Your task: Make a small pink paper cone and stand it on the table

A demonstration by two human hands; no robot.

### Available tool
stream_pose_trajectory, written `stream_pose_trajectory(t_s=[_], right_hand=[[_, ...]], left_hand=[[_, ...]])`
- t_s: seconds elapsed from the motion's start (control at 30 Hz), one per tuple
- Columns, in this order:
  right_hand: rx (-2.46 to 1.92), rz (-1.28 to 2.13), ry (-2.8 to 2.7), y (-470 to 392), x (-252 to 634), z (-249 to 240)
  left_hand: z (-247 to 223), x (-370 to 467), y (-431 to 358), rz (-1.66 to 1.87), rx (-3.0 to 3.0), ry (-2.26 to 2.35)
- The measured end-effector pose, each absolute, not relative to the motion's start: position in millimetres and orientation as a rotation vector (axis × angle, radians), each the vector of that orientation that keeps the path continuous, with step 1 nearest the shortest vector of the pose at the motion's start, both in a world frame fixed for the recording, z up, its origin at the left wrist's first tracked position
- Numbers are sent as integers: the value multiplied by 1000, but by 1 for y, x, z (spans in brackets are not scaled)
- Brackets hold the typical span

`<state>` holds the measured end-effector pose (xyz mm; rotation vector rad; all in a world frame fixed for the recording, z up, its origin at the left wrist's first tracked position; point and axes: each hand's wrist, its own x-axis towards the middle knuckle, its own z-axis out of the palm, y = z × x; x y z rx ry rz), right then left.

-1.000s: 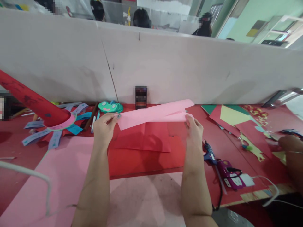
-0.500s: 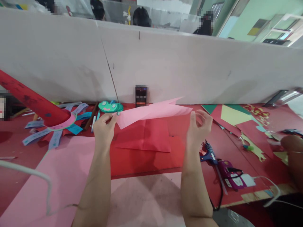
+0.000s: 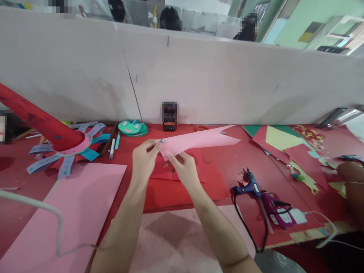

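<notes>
A folded sheet of pink paper (image 3: 199,139) is held up over the table, its split, pointed end toward the right. My left hand (image 3: 144,157) pinches its left end between thumb and fingers. Close beside it, my right hand (image 3: 186,170) grips the lower edge near the same end, thumb and fingers closed on the paper. Beneath the hands lie red paper sheets (image 3: 184,191), the upper one creased. Part of that upper sheet is hidden by my hands and the pink paper.
A blue glue gun (image 3: 248,187) and a purple extension socket (image 3: 277,212) with cables lie right. Coloured paper (image 3: 281,138) is behind them. A large pink sheet (image 3: 82,204), a red cone (image 3: 42,121) and green cutouts (image 3: 132,128) are left. A phone (image 3: 170,116) leans on the white partition (image 3: 213,79).
My right hand has moved left from the paper's right end to its left end. My left hand and the pink paper have shifted right. The glue gun's handle is now uncovered.
</notes>
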<state>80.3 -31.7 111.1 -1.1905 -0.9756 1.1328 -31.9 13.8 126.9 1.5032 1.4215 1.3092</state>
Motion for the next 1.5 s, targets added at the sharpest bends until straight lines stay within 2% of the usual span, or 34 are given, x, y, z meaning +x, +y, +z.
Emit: stream_pose_trajectory(t_s=[0.27, 0.43, 0.5, 0.6, 0.7, 0.77, 1.0, 1.23, 1.5], right_hand=[[-1157, 1072, -940, -27, 84, 107], [-1383, 1165, -1171, -31, 103, 109], [-1489, 1061, -1282, -36, 116, 116], [-1562, 679, -1390, -46, 133, 131], [-1474, 358, -1487, -54, 142, 145], [-1387, 274, -1619, -56, 145, 147], [-1217, 411, -2041, -55, 137, 140], [-941, 696, -2155, -69, 132, 156], [-818, 534, -2071, -78, 120, 155]], left_hand=[[125, -23, 8, 1345, 1514, 1322], [127, -31, 12, 1386, 1561, 1356], [128, -34, 12, 1381, 1608, 1375], [132, -36, 9, 1338, 1738, 1408], [138, -35, 2, 1242, 1876, 1418], [145, -34, -5, 1160, 1984, 1378], [177, -41, -48, 977, 2402, 1135], [190, -56, -85, 790, 2357, 917], [201, -56, -94, 902, 2603, 1023]])
